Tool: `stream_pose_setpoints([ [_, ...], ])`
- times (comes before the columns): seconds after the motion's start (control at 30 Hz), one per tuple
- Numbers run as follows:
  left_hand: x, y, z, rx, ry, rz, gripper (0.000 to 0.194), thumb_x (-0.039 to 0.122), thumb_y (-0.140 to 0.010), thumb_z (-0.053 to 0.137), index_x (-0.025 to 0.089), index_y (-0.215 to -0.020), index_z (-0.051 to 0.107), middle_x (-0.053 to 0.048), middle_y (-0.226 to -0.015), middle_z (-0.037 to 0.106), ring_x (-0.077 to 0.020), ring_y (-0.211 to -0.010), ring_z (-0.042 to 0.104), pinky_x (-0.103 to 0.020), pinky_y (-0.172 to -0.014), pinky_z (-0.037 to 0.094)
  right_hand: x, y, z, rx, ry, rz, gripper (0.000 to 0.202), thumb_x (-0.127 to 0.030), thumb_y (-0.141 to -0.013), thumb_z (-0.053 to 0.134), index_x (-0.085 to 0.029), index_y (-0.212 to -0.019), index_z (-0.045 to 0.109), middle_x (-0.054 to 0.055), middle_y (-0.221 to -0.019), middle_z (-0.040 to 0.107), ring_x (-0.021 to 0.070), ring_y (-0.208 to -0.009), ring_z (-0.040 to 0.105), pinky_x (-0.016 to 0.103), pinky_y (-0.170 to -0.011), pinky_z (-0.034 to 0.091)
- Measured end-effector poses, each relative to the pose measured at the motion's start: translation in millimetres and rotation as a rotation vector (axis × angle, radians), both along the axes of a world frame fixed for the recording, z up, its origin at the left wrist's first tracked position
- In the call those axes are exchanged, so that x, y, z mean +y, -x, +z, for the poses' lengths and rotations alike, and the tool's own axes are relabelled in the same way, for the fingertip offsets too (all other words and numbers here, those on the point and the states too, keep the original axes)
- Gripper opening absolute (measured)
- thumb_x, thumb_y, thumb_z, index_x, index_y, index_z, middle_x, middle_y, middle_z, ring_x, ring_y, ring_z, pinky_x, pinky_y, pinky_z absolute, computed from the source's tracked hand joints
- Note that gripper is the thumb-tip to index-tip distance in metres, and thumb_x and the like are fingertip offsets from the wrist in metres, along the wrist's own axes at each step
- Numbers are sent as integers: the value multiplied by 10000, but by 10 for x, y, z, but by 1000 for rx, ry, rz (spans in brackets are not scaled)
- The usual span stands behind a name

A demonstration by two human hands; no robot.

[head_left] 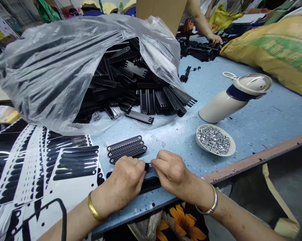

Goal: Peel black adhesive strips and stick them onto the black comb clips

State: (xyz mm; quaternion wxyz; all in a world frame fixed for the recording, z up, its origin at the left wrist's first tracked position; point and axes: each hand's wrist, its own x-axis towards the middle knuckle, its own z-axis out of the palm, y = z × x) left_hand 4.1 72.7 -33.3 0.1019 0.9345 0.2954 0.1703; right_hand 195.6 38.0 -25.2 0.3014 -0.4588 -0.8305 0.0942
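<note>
My left hand (127,175), closed, presses on a black plastic strip (151,184) lying near the table's front edge. A rounded black end (147,166) pokes out by its thumb. Close on the right, my right hand (172,170) is pinched shut, with a thin dark bit at its fingertips too small to name. Just behind the left hand lie several black perforated strips (127,147), side by side, with round holes at their ends. White sheets of black rounded stickers (76,164) spread out at the left, partly under my left forearm.
A large clear plastic bag (52,63) spills black plastic parts (145,100) at the back. To the right stand a white bowl (233,150) of small metal pieces and a white bottle (222,107). A yellow sack (274,50) and another person's hand (215,38) are farther back.
</note>
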Motion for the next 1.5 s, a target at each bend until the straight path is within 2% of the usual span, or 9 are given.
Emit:
stream_pose_setpoints([
  [0.17, 1, 15, -9, -5, 37, -9, 166, 109, -871, 499, 199, -735, 528, -15, -658, 590, -207, -610, 562, -338, -587, 416, 49, 8, 12, -40, 37, 38, 342, 25, -853, 379, -165, -604, 519, 27, -642, 433, 164, -604, 400, 308, -547, 296],
  [0.37, 9, 25, -22, -13, 74, 10, 89, 131, -861, 523, 189, -818, 575, -39, -706, 633, -235, -648, 603, -360, -611, 444, 154, -47, -55, 269, 321, 1, 188, -31, -804, 551, -160, -677, 603, -10, -642, 521, 120, -590, 520, 233, -552, 391],
  [0.6, 25, 23, -38, -32, 117, -13, 141, 116, -883, 489, 183, -854, 610, -27, -699, 643, -217, -643, 629, -336, -594, 424, 149, -54, -29, 391, 409, -28, 165, -78, -792, 586, -172, -668, 641, -9, -620, 574, 112, -554, 545, 219, -527, 427],
  [0.77, 42, 11, -30, -52, 120, 0, 151, 131, -896, 486, 174, -838, 619, -28, -705, 664, -217, -627, 645, -335, -582, 436, 133, -101, -78, 352, 330, -57, 155, -121, -834, 585, -179, -722, 675, -7, -631, 620, 116, -567, 571, 224, -553, 443],
  [0.93, 59, -8, -13, -39, 103, 19, 112, 145, -869, 535, 166, -824, 636, -38, -699, 682, -226, -619, 661, -339, -585, 472, 116, -281, -198, 222, 185, -188, 220, -138, -892, 516, -184, -720, 645, 2, -623, 627, 132, -545, 570, 243, -540, 447],
  [1.13, 60, -13, 3, -14, 129, 23, 107, 135, -856, 542, 162, -828, 642, -46, -719, 692, -240, -648, 680, -360, -615, 515, 151, -547, -311, -97, -44, -320, 214, -111, -869, 510, -135, -924, 715, 97, -766, 677, 248, -719, 624, 365, -651, 498],
  [1.23, 63, -12, 17, 11, 125, 29, 100, 143, -855, 547, 167, -820, 638, -45, -711, 690, -236, -649, 678, -352, -618, 518, 138, -469, -248, -98, -114, -302, 187, -116, -859, 547, -133, -924, 722, 108, -812, 690, 250, -735, 620, 375, -669, 501],
  [1.33, 65, -11, 12, 27, 115, 30, 95, 158, -861, 552, 170, -814, 634, -52, -720, 695, -231, -668, 682, -336, -624, 518, 85, -230, -147, 20, -110, -198, 189, -113, -884, 536, -151, -843, 717, 79, -739, 654, 212, -693, 596, 341, -647, 485],
  [1.5, 62, -31, -19, 5, 120, 15, 123, 139, -868, 522, 169, -807, 624, -50, -709, 689, -209, -670, 675, -305, -633, 519, 45, 94, -113, 234, 175, -99, 146, -116, -837, 580, -168, -720, 652, 12, -638, 580, 137, -567, 553, 244, -528, 427],
])
